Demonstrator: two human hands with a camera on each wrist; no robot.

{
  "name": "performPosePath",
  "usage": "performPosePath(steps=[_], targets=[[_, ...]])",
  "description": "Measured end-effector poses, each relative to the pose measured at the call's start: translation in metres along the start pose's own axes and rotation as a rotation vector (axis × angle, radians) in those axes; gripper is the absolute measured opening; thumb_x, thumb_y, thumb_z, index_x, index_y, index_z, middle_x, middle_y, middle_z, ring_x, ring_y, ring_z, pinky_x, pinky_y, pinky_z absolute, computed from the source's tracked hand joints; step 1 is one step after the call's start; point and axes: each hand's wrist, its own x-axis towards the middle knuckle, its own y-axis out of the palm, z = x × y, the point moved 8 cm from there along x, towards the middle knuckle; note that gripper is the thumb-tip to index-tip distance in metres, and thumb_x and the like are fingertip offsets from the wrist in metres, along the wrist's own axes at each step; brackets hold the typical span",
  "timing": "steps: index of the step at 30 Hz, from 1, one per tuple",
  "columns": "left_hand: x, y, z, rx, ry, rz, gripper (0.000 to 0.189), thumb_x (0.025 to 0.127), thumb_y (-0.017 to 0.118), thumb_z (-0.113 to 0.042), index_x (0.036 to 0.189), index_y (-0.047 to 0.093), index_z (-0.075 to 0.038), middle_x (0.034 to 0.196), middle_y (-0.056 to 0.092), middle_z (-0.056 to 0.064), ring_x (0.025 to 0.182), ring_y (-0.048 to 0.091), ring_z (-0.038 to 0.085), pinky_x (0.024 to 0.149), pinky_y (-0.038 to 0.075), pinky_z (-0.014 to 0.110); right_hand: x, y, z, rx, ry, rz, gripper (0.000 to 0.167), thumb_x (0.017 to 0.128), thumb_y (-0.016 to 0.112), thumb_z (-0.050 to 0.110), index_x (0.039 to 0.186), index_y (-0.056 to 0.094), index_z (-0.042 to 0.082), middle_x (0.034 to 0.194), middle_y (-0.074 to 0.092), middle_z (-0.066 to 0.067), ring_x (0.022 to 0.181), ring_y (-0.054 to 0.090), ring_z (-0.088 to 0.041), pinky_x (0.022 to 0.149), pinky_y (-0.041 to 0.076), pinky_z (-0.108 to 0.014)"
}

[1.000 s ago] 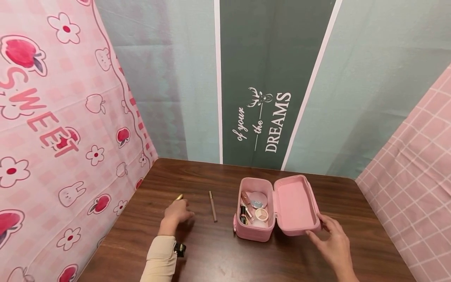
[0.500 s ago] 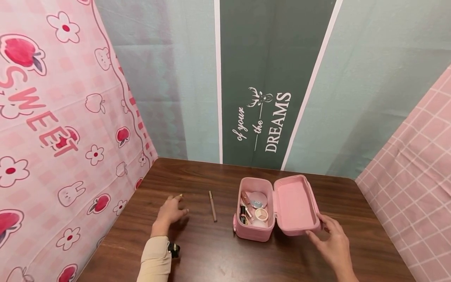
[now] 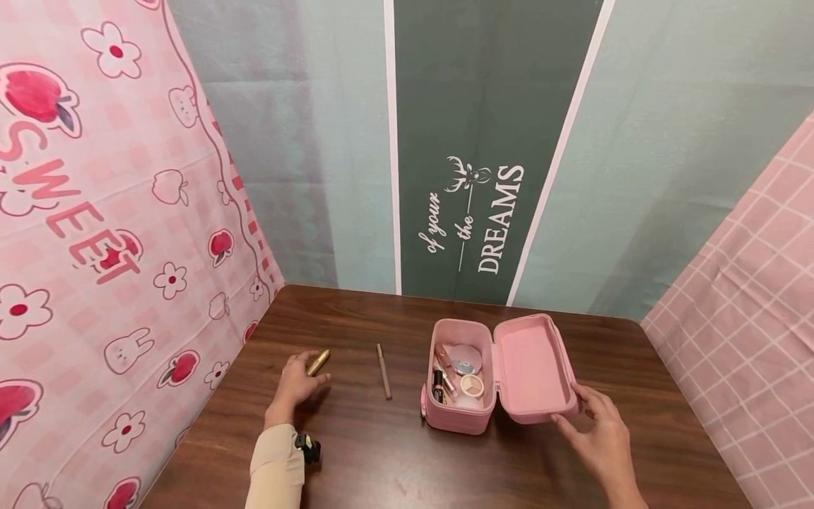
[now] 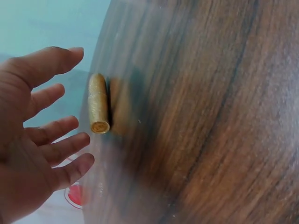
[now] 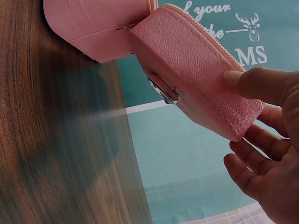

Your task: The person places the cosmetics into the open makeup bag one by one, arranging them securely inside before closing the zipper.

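A gold lipstick tube (image 3: 319,363) lies on the wooden table at the left. Beside it is my left hand (image 3: 297,382), fingers spread and relaxed; in the left wrist view a gap shows between the fingertips and the tube (image 4: 98,103). A thin brown cosmetic pencil (image 3: 384,372) lies to its right. My right hand (image 3: 600,435) pinches the corner of the raised lid (image 3: 536,367) of a pink makeup case (image 3: 459,422), thumb on one side and fingers on the other. The lid's outer face (image 5: 191,70) has a metal-ended handle. Inside the case are a round compact (image 3: 466,360), a three-part palette (image 3: 472,387) and several tubes.
The brown table (image 3: 356,452) ends at a green and teal cloth (image 3: 464,106) behind. A pink printed cloth (image 3: 127,212) hangs at the left, a pink checked one (image 3: 750,297) at the right.
My left hand has drawn back to the left from over the lipstick tube, so more of the tube shows. The right hand, lid and case stay in place.
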Motion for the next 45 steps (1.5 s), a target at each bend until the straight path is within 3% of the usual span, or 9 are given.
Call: performPosePath(steps=[14, 29, 35, 40, 45], targets=[[0.002, 0.003, 0.02, -0.092, -0.044, -0.077, 0.052, 0.072, 0.076, -0.012, 0.118, 0.057, 0.003, 0.108, 0.056, 0.025, 0.097, 0.051, 0.039, 0.083, 0.038, 0.05, 0.0, 0.001, -0.001, 0.003, -0.009, 0.01, 0.063, 0.047, 0.087, -0.006, 0.105, 0.064, -0.005, 0.102, 0.061, -0.018, 0.08, 0.046, -0.001, 0.07, 0.036, -0.006], [0.015, 0.006, 0.028, -0.029, -0.186, -0.079, 0.045, 0.075, 0.073, -0.019, 0.11, 0.061, 0.005, 0.099, 0.055, 0.025, 0.094, 0.049, 0.04, 0.083, 0.037, 0.049, 0.0, 0.001, 0.0, 0.009, -0.023, 0.003, 0.063, 0.046, 0.087, -0.006, 0.104, 0.064, -0.005, 0.101, 0.061, -0.018, 0.08, 0.046, -0.001, 0.068, 0.037, -0.008], [0.015, 0.008, 0.029, 0.028, -0.226, -0.097, 0.041, 0.073, 0.073, -0.02, 0.107, 0.064, 0.002, 0.098, 0.053, 0.027, 0.093, 0.05, 0.045, 0.08, 0.039, 0.051, -0.001, 0.002, 0.0, 0.008, -0.024, 0.007, 0.063, 0.046, 0.087, -0.006, 0.105, 0.063, -0.005, 0.101, 0.06, -0.018, 0.078, 0.05, -0.009, 0.069, 0.036, -0.007], [0.015, 0.011, 0.032, 0.048, -0.277, -0.1, 0.038, 0.074, 0.072, -0.017, 0.107, 0.065, 0.001, 0.1, 0.051, 0.026, 0.092, 0.051, 0.044, 0.075, 0.041, 0.051, -0.001, 0.002, 0.0, -0.007, -0.022, 0.006, 0.063, 0.046, 0.087, -0.004, 0.104, 0.063, -0.005, 0.101, 0.06, -0.017, 0.076, 0.05, -0.011, 0.067, 0.038, -0.01], [0.015, 0.011, 0.031, 0.059, -0.286, -0.108, 0.033, 0.073, 0.07, -0.012, 0.103, 0.066, 0.001, 0.099, 0.052, 0.025, 0.094, 0.051, 0.042, 0.075, 0.042, 0.051, -0.001, 0.001, 0.0, -0.001, -0.03, -0.001, 0.064, 0.045, 0.087, -0.005, 0.104, 0.063, -0.006, 0.1, 0.06, -0.018, 0.076, 0.049, -0.008, 0.067, 0.037, -0.008]])
